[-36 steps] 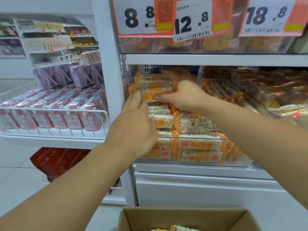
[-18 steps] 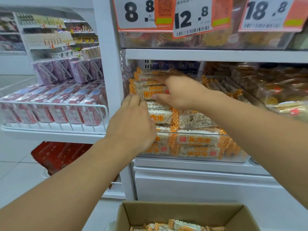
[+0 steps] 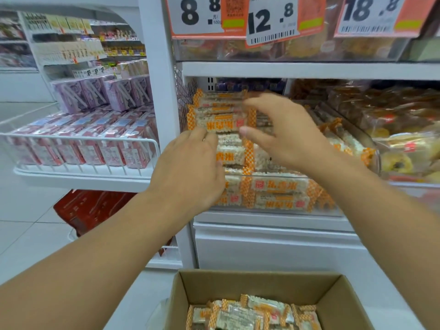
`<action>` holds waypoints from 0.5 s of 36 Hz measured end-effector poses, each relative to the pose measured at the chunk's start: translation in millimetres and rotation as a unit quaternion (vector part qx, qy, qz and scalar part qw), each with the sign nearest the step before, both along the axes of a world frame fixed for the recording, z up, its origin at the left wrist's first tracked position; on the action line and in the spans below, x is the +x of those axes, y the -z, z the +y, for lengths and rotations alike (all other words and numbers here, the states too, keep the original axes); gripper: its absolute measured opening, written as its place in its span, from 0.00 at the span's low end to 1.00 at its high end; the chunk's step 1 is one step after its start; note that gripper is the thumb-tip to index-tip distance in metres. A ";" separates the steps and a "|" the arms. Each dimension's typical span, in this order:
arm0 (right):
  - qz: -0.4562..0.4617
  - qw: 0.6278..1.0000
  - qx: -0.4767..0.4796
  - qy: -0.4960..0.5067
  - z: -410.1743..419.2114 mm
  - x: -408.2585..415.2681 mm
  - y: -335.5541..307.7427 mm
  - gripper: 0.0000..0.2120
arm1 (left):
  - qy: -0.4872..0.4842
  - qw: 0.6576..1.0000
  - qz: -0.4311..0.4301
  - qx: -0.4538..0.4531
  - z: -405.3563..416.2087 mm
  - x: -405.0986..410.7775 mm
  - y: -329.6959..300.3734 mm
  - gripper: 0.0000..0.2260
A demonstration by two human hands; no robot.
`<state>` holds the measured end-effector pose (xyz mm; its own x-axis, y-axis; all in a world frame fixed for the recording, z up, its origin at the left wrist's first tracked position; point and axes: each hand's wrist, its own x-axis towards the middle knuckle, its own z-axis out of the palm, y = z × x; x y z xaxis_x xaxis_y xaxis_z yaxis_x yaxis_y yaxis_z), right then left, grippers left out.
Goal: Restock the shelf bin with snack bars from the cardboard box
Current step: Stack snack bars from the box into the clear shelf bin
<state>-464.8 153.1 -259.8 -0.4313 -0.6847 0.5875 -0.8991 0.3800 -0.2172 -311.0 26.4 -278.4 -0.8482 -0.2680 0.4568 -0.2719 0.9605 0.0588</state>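
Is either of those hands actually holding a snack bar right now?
No. The right hand hangs open in front of the stacked snack bars, gripping nothing. The left hand has fingertips at the stack's lower edge, without curling round any bar.

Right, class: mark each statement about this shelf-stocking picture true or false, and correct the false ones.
1. The cardboard box is empty. False: snack bars lie in it.
2. The right hand holds nothing. True.
3. The shelf bin holds bars in orange-and-white wrappers. True.
4. The price tag right above the bin reads 25.8. False: it reads 12.8.
5. The left hand is down inside the box. False: it is up at the bin's front.
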 end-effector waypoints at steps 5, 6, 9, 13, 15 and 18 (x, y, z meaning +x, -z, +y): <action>0.005 0.941 -0.338 0.015 51.9 55.9 81.6 0.14 | 0.044 0.992 0.072 0.098 28.1 15.0 13.5 0.11; -0.029 0.939 -0.341 0.034 54.5 64.6 104.6 0.17 | 0.046 0.990 0.057 0.119 32.7 18.8 23.8 0.09; -0.141 0.957 -0.249 0.046 60.5 89.8 175.8 0.21 | 0.034 0.987 -0.112 0.107 41.9 32.4 72.5 0.10; -0.288 0.952 0.106 0.016 82.2 108.1 264.8 0.21 | 0.029 0.883 -0.465 0.057 52.6 61.9 144.6 0.15; -0.361 0.891 0.272 0.032 96.4 108.1 297.1 0.12 | 0.013 0.831 -0.552 0.063 60.6 72.3 170.3 0.18; -0.410 0.810 0.411 0.081 121.5 107.3 334.3 0.33 | -0.024 0.786 -0.596 0.159 78.0 80.6 208.4 0.20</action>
